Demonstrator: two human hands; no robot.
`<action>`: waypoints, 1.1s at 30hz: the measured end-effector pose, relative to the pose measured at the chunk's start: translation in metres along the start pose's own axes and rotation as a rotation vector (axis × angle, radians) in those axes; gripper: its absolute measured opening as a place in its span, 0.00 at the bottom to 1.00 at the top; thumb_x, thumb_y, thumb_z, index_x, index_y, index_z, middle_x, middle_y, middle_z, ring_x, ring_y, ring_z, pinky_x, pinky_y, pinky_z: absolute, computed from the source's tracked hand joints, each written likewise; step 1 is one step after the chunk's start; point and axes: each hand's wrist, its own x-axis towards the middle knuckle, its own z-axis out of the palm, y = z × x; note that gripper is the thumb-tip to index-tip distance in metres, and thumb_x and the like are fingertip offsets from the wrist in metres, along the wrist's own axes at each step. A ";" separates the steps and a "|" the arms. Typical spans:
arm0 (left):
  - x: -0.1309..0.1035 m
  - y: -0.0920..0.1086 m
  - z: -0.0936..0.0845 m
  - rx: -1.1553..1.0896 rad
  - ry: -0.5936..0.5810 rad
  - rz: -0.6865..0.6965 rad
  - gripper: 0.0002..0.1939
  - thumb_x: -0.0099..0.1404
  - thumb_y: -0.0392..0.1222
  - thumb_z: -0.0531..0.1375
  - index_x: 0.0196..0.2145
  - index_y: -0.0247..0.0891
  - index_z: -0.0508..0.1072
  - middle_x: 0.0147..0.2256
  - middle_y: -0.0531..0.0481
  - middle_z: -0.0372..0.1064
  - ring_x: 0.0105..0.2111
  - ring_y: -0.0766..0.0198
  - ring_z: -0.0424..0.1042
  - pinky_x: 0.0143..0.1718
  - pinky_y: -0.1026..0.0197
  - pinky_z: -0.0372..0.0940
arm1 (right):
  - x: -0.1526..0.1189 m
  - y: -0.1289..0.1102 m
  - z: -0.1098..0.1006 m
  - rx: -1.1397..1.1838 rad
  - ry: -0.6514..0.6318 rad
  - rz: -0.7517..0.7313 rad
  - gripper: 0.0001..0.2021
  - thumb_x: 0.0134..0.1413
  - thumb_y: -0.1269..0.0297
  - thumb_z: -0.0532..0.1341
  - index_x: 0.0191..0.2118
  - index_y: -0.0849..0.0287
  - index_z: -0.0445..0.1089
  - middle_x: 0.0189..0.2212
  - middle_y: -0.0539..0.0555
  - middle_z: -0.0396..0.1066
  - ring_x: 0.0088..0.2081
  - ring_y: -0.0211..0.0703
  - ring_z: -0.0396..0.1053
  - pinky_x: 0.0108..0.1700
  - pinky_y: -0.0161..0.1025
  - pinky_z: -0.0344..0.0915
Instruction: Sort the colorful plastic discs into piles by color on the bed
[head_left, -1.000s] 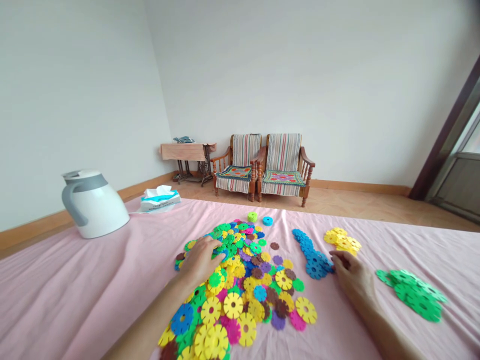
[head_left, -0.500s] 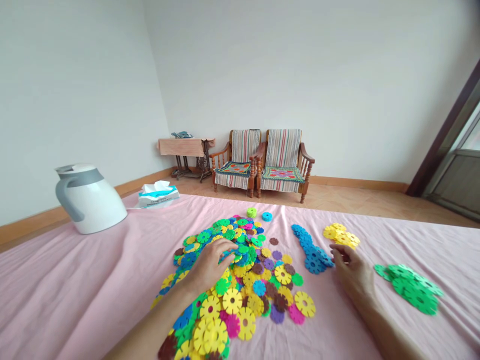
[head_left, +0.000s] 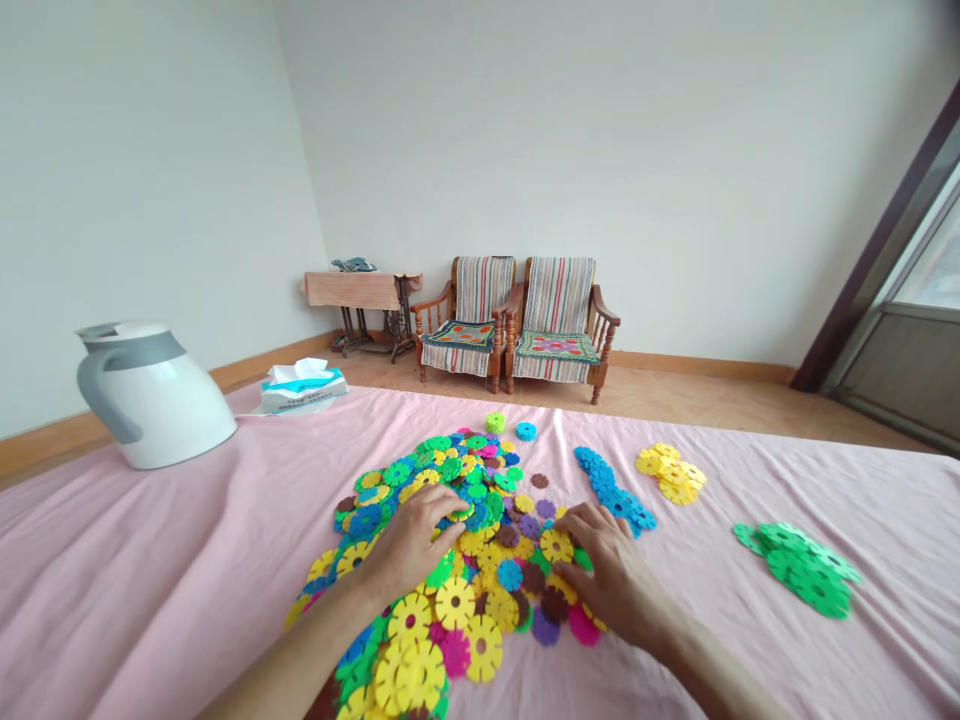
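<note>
Over the discs — left grip, right grip — both palm-down

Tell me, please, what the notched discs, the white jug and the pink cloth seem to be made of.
The notched discs look like plastic, smooth with slight sheen: bright solid colours and clean-cut slots suggest it. The white jug has an even, softly shiny body: probably plastic, though painted metal is possible. The pink cloth seems matte fabric, perhaps cotton, lying in soft folds.
</note>
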 end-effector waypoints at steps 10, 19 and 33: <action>-0.003 -0.003 0.002 0.004 -0.004 0.007 0.09 0.64 0.35 0.58 0.42 0.42 0.74 0.41 0.49 0.71 0.43 0.58 0.70 0.47 0.55 0.65 | 0.003 0.002 0.002 0.010 -0.037 0.049 0.18 0.49 0.66 0.59 0.49 0.52 0.67 0.44 0.54 0.69 0.47 0.51 0.64 0.48 0.48 0.54; -0.001 -0.001 0.000 0.010 0.006 0.010 0.11 0.65 0.35 0.58 0.43 0.43 0.74 0.41 0.49 0.71 0.43 0.58 0.70 0.47 0.54 0.66 | 0.010 0.006 0.002 0.220 0.028 0.071 0.04 0.45 0.67 0.60 0.31 0.57 0.68 0.29 0.50 0.70 0.34 0.42 0.66 0.38 0.40 0.61; -0.001 -0.001 0.001 0.002 0.001 0.009 0.10 0.64 0.34 0.58 0.43 0.42 0.74 0.41 0.49 0.71 0.44 0.58 0.70 0.48 0.54 0.65 | 0.002 0.151 -0.032 0.569 0.655 0.735 0.14 0.43 0.52 0.58 0.32 0.57 0.68 0.21 0.58 0.75 0.26 0.49 0.75 0.26 0.41 0.71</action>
